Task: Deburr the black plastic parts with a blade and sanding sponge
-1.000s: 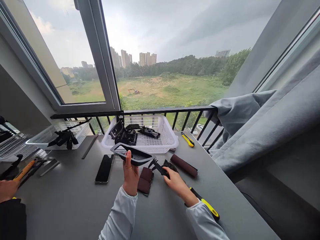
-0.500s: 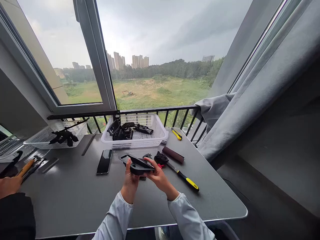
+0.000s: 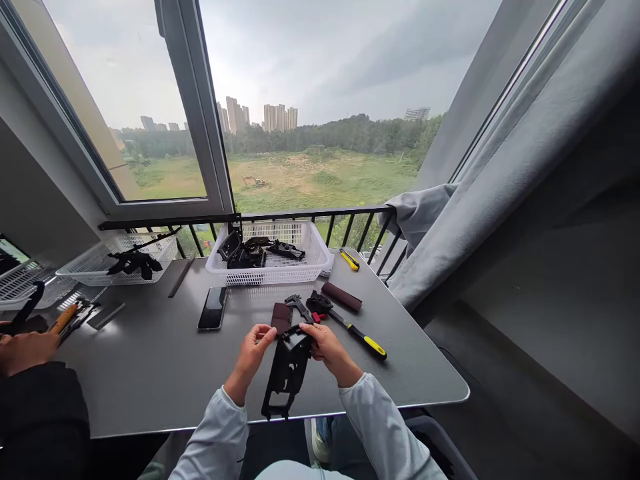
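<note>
A black plastic frame part (image 3: 287, 373) with cut-out openings hangs tilted over the front of the table. My right hand (image 3: 327, 347) grips its upper right corner between thumb and fingers. At the upper left corner, my left hand (image 3: 253, 353) has thumb and index finger drawn together in a pinch; whether anything is between them I cannot make out. Just behind the part lie a folded brown abrasive sheet (image 3: 282, 316) and a dark caliper (image 3: 299, 307). To the right are a file with a black and yellow handle (image 3: 367, 342) and a crumpled black item (image 3: 320, 302).
A white basket (image 3: 267, 275) with black parts stands at the back. Also on the table are a phone (image 3: 213, 308), a brown roll (image 3: 342, 297) and a yellow cutter (image 3: 349, 259). At left, a co-worker's hand (image 3: 30, 350) is beside tools, before another basket (image 3: 90, 270).
The black part has swung from lying level to hanging down towards me. My left hand has shifted off its side to the upper left corner. The brown sheet and caliper now show.
</note>
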